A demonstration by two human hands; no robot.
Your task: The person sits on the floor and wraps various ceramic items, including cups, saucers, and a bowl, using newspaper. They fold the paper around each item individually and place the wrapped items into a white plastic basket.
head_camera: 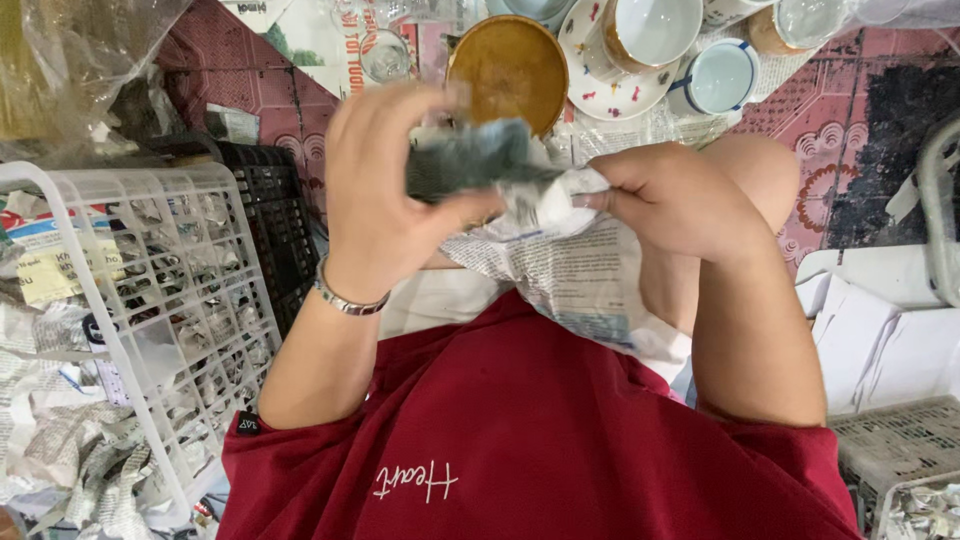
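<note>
My left hand (385, 190) grips a bundle wrapped in grey newspaper (470, 160), fingers curled over its top. My right hand (670, 195) pinches the crumpled white edge of the newspaper sheet (570, 270), which hangs down over my lap. What is inside the wrapping is hidden. A silver bracelet (345, 298) sits on my left wrist. Both hands meet just above my knees, over my red shirt.
A white plastic basket (150, 290) with crumpled newspaper stands at left, a black crate (270, 215) beside it. On the patterned floor ahead lie a brown round dish (508, 68), a decorated saucer (615, 85), a blue-rimmed cup (722, 78) and glasses. White sheets (870, 330) and another basket (900, 450) are at right.
</note>
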